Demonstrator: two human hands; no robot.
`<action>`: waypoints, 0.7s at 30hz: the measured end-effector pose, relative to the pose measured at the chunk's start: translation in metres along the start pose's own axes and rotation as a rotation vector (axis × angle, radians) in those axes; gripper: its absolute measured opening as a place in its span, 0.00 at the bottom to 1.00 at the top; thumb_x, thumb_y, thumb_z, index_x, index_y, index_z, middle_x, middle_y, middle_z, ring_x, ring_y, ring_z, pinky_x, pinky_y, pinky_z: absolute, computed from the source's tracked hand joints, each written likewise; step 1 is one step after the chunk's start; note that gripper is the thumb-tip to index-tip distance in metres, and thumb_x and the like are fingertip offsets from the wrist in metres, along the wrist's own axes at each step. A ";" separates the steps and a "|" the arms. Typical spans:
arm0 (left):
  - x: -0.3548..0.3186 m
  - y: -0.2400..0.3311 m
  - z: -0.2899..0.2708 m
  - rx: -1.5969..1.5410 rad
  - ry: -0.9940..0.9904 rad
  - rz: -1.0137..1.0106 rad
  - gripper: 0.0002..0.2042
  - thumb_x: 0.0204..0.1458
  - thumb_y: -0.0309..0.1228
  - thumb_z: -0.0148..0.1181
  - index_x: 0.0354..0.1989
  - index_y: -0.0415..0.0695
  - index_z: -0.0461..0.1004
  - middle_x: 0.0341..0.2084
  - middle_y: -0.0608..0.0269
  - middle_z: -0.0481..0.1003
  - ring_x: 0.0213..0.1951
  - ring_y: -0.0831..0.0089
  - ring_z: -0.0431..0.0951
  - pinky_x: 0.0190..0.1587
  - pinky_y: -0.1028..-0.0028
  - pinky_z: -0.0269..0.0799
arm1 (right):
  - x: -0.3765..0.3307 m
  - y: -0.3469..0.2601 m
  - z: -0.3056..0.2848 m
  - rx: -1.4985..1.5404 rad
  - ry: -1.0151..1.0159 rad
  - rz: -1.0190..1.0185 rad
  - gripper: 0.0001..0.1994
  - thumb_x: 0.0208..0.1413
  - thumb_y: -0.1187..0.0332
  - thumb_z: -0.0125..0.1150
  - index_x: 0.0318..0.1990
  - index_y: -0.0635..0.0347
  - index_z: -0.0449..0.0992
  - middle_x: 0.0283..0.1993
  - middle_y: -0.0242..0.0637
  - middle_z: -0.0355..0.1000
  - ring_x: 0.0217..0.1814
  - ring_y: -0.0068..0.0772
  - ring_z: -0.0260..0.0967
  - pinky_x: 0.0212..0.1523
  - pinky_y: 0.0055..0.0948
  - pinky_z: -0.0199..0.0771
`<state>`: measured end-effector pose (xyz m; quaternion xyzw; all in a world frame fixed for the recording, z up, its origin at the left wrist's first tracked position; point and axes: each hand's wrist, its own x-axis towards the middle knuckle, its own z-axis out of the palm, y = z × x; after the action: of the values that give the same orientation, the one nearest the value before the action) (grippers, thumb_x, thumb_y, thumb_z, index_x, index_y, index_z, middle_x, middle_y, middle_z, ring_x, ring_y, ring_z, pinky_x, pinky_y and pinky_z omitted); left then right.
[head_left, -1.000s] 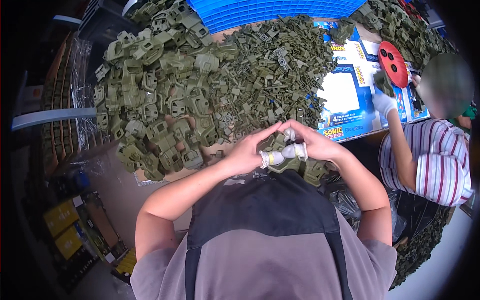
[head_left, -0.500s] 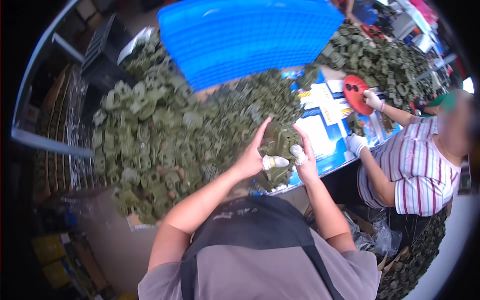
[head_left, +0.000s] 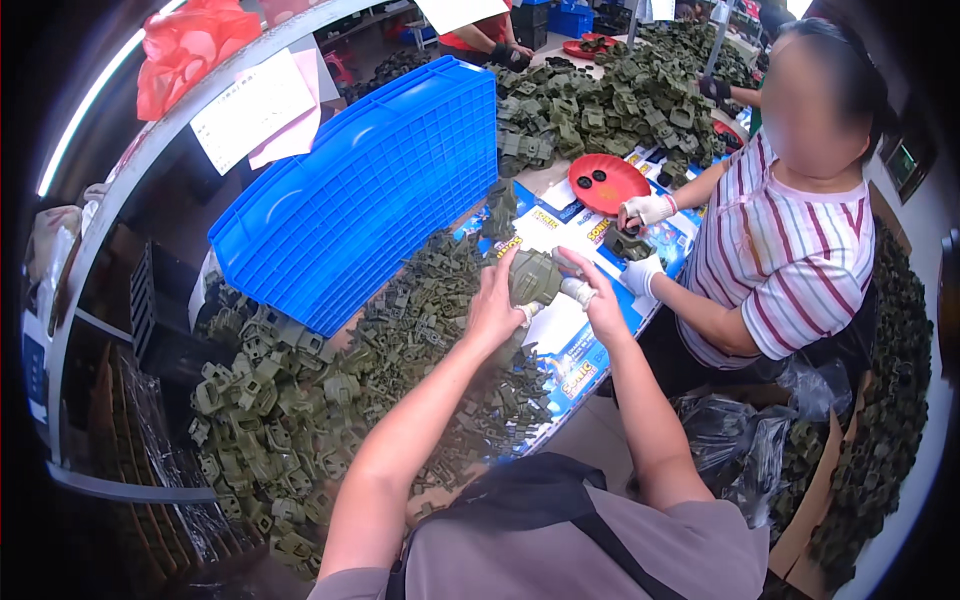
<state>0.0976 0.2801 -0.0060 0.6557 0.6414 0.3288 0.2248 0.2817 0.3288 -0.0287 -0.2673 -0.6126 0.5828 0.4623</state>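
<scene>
In front of me, an olive-green moulded plastic part with a blocky shape is held up between both hands. My left hand is closed around its left side, thumb underneath. On the opposite side my right hand has its fingers and thumb closed at the part's right edge. White wrapping covers both thumbs. Under my left forearm lies a heap of small olive-green plastic pieces, and further left larger hollow olive-green parts are piled up.
A large blue plastic crate stands tilted behind the heaps. To the right, a co-worker in a striped shirt handles a dark green part with white-gloved hands, beside a red plate holding black discs. More green parts are heaped beyond.
My view has swung, so the crate and heaps now sit further left. Both my hands still hold the green part. The co-worker's gloved hand has left the red plate for the dark green part.
</scene>
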 end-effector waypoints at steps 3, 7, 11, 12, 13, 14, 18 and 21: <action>-0.003 -0.005 0.000 0.037 -0.010 0.022 0.46 0.35 0.32 0.68 0.63 0.59 0.44 0.46 0.50 0.62 0.47 0.49 0.69 0.45 0.58 0.69 | -0.002 -0.007 0.010 0.037 0.022 0.129 0.23 0.52 0.71 0.56 0.57 0.61 0.65 0.58 0.35 0.62 0.60 0.30 0.58 0.60 0.29 0.55; -0.009 -0.002 0.001 0.050 -0.012 0.014 0.45 0.35 0.29 0.67 0.63 0.62 0.46 0.45 0.52 0.62 0.44 0.49 0.71 0.43 0.58 0.70 | -0.005 0.003 0.010 -0.026 -0.040 0.132 0.27 0.50 0.69 0.60 0.59 0.56 0.62 0.59 0.34 0.60 0.60 0.31 0.57 0.59 0.30 0.57; -0.012 -0.004 0.003 0.043 -0.043 -0.005 0.45 0.35 0.29 0.68 0.63 0.61 0.46 0.45 0.52 0.62 0.45 0.50 0.70 0.45 0.58 0.69 | -0.009 0.010 0.004 -0.040 -0.024 0.117 0.27 0.49 0.69 0.60 0.59 0.53 0.62 0.59 0.34 0.60 0.59 0.31 0.58 0.58 0.30 0.57; -0.011 -0.002 0.001 0.042 -0.057 -0.021 0.46 0.34 0.29 0.68 0.63 0.60 0.46 0.46 0.52 0.62 0.46 0.51 0.70 0.46 0.59 0.69 | -0.007 0.008 0.005 -0.043 -0.022 0.125 0.28 0.49 0.70 0.61 0.59 0.54 0.62 0.59 0.34 0.61 0.59 0.31 0.58 0.58 0.30 0.57; -0.012 0.000 -0.001 0.045 -0.066 -0.030 0.46 0.34 0.29 0.69 0.63 0.61 0.46 0.45 0.52 0.63 0.47 0.52 0.70 0.47 0.59 0.69 | -0.006 0.005 0.005 -0.047 -0.020 0.132 0.29 0.48 0.70 0.61 0.60 0.55 0.62 0.59 0.33 0.61 0.59 0.32 0.59 0.59 0.29 0.57; -0.012 0.001 0.000 0.033 -0.071 -0.029 0.47 0.33 0.29 0.69 0.63 0.61 0.46 0.45 0.52 0.63 0.47 0.52 0.70 0.47 0.59 0.69 | -0.006 0.000 0.004 -0.072 -0.052 0.146 0.28 0.49 0.69 0.61 0.60 0.54 0.62 0.59 0.33 0.61 0.58 0.32 0.59 0.59 0.29 0.57; -0.016 -0.008 -0.001 -0.109 -0.111 0.109 0.47 0.33 0.30 0.69 0.64 0.60 0.46 0.50 0.51 0.61 0.50 0.53 0.68 0.50 0.61 0.67 | -0.005 -0.010 -0.002 0.180 -0.020 0.309 0.25 0.54 0.64 0.53 0.61 0.51 0.60 0.61 0.33 0.59 0.61 0.27 0.57 0.58 0.29 0.58; -0.029 -0.014 -0.013 -0.461 -0.287 0.195 0.48 0.36 0.29 0.69 0.66 0.54 0.43 0.62 0.53 0.53 0.60 0.64 0.60 0.57 0.69 0.59 | -0.007 -0.016 0.004 0.343 -0.252 0.299 0.33 0.51 0.59 0.58 0.64 0.54 0.53 0.63 0.35 0.55 0.61 0.28 0.56 0.59 0.28 0.57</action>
<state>0.0796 0.2513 -0.0115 0.6859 0.4452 0.3897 0.4237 0.2844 0.3179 -0.0144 -0.1976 -0.5112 0.7687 0.3298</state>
